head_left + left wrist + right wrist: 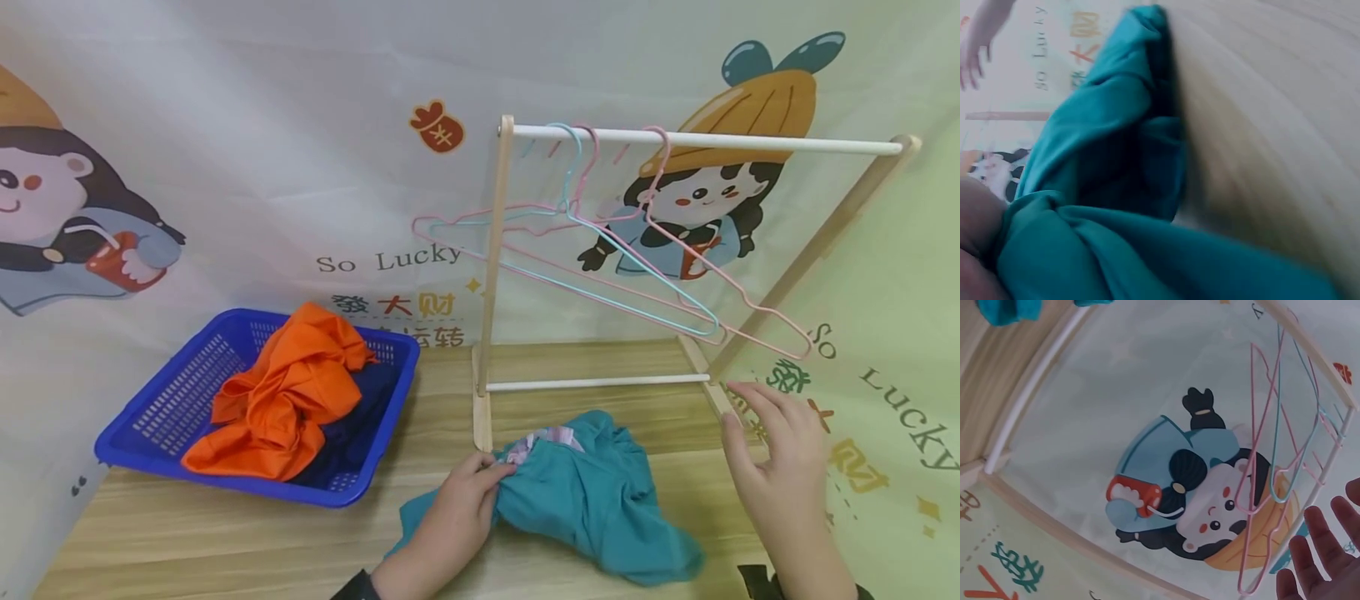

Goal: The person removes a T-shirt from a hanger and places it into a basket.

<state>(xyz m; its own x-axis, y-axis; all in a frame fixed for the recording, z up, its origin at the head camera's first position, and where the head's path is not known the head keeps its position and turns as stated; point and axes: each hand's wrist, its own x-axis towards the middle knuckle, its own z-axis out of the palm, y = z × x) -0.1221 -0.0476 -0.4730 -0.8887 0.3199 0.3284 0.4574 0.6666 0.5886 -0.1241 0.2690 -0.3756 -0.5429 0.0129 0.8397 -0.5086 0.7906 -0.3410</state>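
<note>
A teal garment (592,500) lies bunched on the wooden table, with a pale striped lining (558,437) showing at its opening. My left hand (453,504) pinches the garment's edge at that opening. In the left wrist view, folds of the teal cloth (1094,125) fill the middle, and only part of the left hand (979,234) shows at the edge. My right hand (787,467) is raised to the right of the garment, apart from it, holding nothing. Spread fingers of the right hand (1325,562) appear in the right wrist view.
Behind the garment stands a wooden rack with a white top bar (780,143). Two pink hangers and one light blue hanger (579,162) hang from it. At left, a blue basket (411,358) holds orange cloth (300,392) and dark blue cloth (360,417). Printed sheets enclose the table.
</note>
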